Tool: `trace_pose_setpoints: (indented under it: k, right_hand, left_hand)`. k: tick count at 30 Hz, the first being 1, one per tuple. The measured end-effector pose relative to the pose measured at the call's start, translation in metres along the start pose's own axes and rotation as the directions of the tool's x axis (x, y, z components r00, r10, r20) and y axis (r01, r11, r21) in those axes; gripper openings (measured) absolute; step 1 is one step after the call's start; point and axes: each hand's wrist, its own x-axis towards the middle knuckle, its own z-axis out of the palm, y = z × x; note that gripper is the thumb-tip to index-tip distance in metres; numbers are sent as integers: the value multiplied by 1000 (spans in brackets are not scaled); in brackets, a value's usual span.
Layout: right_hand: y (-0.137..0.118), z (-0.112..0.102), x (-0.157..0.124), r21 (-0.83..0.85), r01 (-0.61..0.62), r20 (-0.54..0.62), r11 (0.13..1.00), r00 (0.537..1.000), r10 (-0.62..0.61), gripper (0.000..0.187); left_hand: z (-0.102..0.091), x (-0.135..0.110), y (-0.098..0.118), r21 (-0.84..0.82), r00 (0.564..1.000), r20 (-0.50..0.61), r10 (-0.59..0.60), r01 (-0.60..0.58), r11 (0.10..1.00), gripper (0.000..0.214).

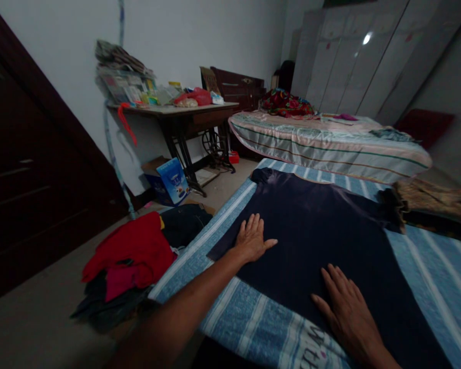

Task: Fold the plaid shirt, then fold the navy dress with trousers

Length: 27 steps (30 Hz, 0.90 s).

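A dark navy garment (315, 225) lies spread flat on a blue and white striped sheet (438, 277) covering the bed in front of me. My left hand (252, 240) rests flat on the garment's left edge, fingers stretched out and together. My right hand (348, 307) lies flat on the garment's near part, fingers extended. Neither hand holds anything.
A heap of red and dark clothes (130, 261) lies on the floor to the left. A brown patterned cloth (434, 202) sits at the right. Beyond are a second bed (330, 141), a cluttered sewing table (176, 110), a blue box (172, 182) and white wardrobes (369, 56).
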Motion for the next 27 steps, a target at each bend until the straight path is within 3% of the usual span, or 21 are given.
trace_pose_setpoints:
  k: [11, 20, 27]
  right_hand:
    - [0, -1, 1, 24, -5, -8, 1000, 1000, 6, 69]
    - [-1, -3, 2, 12, -19, 13, 1000, 1000, 19, 68]
    - [-1, -3, 2, 34, -14, -2, 999, 1000, 14, 67]
  left_hand:
    - [7, 5, -3, 24, 999, 24, -25, 25, 999, 87]
    - [14, 3, -28, 52, 995, -54, -78, 81, 995, 90]
    - [15, 3, -32, 66, 996, -69, -57, 62, 996, 90]
